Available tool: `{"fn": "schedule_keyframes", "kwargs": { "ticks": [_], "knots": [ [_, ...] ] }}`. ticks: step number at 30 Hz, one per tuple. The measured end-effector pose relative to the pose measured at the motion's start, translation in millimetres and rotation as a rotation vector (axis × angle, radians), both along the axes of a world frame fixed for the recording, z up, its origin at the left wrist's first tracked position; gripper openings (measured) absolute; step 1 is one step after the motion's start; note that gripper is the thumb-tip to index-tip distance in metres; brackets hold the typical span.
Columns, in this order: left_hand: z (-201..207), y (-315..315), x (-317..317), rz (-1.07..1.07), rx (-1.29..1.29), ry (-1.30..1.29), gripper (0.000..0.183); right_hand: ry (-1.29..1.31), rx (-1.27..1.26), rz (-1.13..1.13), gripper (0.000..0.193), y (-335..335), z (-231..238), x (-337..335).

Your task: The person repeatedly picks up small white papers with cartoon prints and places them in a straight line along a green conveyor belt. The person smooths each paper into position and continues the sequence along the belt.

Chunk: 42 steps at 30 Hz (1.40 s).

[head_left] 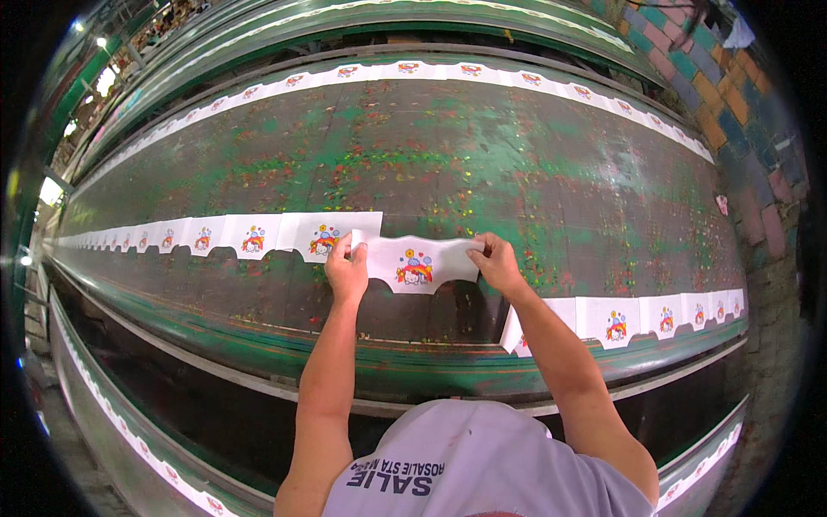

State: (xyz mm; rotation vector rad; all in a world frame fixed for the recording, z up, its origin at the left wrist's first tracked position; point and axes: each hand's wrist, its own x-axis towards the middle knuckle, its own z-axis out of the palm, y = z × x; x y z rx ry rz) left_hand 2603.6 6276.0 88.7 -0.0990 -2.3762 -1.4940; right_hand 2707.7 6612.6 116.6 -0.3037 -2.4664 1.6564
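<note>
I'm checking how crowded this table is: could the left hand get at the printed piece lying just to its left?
Probably yes. The left hand pinches the lifted fabric piece beside that printed piece, which lies flat with nothing between, though the hand would have to let go first.

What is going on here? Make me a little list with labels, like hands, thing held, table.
left hand: pinches the left edge of the white printed fabric piece
right hand: pinches its right edge
fabric piece: lifted, colourful cartoon print in the middle
near row of pieces: lying flat, same print, gap where the hands are
far row of pieces: along the far edge
table: long, green, paint-speckled
</note>
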Motion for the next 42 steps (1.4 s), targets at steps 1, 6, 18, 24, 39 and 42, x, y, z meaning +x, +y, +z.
{"fn": "schedule_keyframes", "kwargs": {
  "ticks": [1,6,18,24,39,42],
  "knots": [
    [-2.6,1.8,-9.4,0.037,-0.095,0.078,0.033,0.0,0.008,-0.058,0.02,-1.2,-6.1,-13.6],
    [-10.6,7.4,-47.4,0.052,-0.37,0.259,0.036,0.069,0.113,-0.254,0.028,-10.1,-24.4,-50.8],
    [-10.3,13.4,-49.2,0.072,-0.493,0.28,0.054,0.022,-0.117,-0.379,0.025,-2.9,-19.1,-51.4],
    [-1.6,9.7,-36.4,0.039,-0.481,0.311,0.059,-0.044,0.173,-0.192,0.019,59.9,7.3,26.8],
    [37.2,155.1,168.5,-0.319,-0.435,0.43,0.056,-0.073,1.139,0.319,0.019,180.0,23.8,174.5],
    [51.2,205.7,213.4,-0.608,-0.37,0.303,0.059,-0.067,0.882,0.423,0.015,165.6,43.0,183.1]
  ]
}}
